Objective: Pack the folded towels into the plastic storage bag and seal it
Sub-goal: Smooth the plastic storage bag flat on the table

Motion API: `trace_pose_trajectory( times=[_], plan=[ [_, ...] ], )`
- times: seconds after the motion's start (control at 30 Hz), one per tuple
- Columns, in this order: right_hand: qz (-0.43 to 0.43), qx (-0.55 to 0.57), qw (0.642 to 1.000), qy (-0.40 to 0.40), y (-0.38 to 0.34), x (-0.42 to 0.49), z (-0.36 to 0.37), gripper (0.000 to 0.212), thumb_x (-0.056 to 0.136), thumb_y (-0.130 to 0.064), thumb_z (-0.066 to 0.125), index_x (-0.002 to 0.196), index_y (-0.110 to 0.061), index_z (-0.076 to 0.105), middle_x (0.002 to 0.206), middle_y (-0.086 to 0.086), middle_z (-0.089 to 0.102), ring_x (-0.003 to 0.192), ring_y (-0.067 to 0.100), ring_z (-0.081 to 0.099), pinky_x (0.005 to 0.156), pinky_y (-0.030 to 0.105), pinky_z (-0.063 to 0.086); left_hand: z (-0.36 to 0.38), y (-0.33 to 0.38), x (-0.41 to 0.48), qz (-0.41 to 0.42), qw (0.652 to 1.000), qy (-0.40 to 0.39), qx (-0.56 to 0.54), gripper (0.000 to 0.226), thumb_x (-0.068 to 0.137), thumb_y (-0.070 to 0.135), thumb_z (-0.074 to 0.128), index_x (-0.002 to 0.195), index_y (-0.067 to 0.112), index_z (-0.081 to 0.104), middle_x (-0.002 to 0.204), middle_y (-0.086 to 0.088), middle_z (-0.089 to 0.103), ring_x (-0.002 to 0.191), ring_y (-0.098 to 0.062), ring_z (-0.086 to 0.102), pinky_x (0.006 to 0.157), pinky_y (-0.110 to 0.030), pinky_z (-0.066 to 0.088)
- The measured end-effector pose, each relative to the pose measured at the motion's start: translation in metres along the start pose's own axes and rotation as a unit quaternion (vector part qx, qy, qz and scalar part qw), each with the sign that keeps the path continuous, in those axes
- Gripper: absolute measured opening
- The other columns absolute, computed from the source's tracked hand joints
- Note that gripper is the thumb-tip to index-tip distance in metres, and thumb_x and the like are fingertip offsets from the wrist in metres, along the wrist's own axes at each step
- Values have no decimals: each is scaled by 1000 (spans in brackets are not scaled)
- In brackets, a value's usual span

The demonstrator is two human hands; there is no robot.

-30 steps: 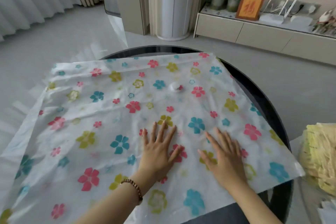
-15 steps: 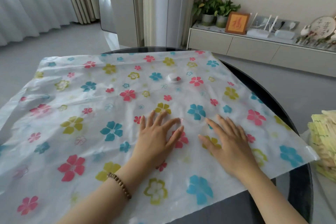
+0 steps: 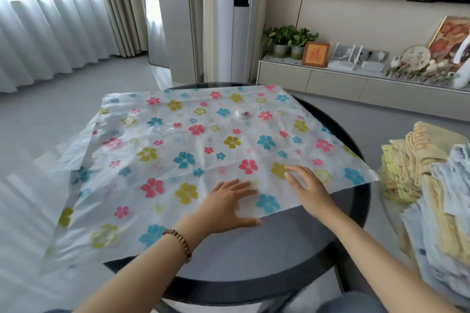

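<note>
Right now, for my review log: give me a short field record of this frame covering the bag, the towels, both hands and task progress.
bag: translucent flower-printed plastic storage bag, spread flat on the round dark glass table, overhanging its left side
valve: small white round valve on the bag's far half
towels: stack of folded yellow and pale blue towels, right of the table, outside the bag
left hand: palm down, flat on the bag's near edge
right hand: palm down on the bag
progress: no towels packed yet
</note>
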State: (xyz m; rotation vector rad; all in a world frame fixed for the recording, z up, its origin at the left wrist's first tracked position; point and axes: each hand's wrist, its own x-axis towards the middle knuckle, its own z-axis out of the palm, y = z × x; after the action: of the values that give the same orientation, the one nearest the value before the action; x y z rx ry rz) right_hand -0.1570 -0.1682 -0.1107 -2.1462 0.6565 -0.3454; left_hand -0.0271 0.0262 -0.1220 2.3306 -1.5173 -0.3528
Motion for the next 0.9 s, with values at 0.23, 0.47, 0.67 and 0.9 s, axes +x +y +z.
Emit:
trace_pose_trajectory(
  times=[0.23, 0.47, 0.67, 0.9],
  plan=[
    [82, 111, 990, -17, -15, -60, -11, 28, 96, -40, 42, 111, -26, 61, 115, -6, 60, 108, 11, 55, 89, 24, 42, -4, 21, -16, -65, 986, 36, -150, 42, 86, 48, 58, 120, 23, 64, 127, 2, 63, 112, -16, 59, 95, -26, 44],
    [123, 210, 967, -77, -22, -74, -20, 30, 96, -45, 38, 112, -32, 60, 119, 7, 55, 97, 19, 59, 83, 28, 48, -13, 29, -2, -111, 963, 78, -234, 31, 95, 30, 52, 87, 7, 71, 85, -4, 73, 78, -19, 67, 74, -30, 55],
    [139, 257, 951, -100, -20, -57, -35, 48, 95, -53, 32, 133, -28, 47, 133, -2, 49, 121, 17, 47, 107, 30, 33, -41, 66, 20, -119, 882, 165, -425, 29, 98, 23, 45, 83, 12, 67, 70, 0, 65, 57, -8, 54, 51, -11, 42],
    [20, 175, 983, 54, -52, -21, -101, 53, 99, -46, 25, 130, -13, 52, 124, -2, 61, 120, 11, 49, 98, 23, 33, -96, 126, 65, -38, 860, 269, -432, 30, 98, 29, 45, 90, 12, 69, 68, 0, 61, 52, 6, 55, 51, -7, 39]
  ],
)
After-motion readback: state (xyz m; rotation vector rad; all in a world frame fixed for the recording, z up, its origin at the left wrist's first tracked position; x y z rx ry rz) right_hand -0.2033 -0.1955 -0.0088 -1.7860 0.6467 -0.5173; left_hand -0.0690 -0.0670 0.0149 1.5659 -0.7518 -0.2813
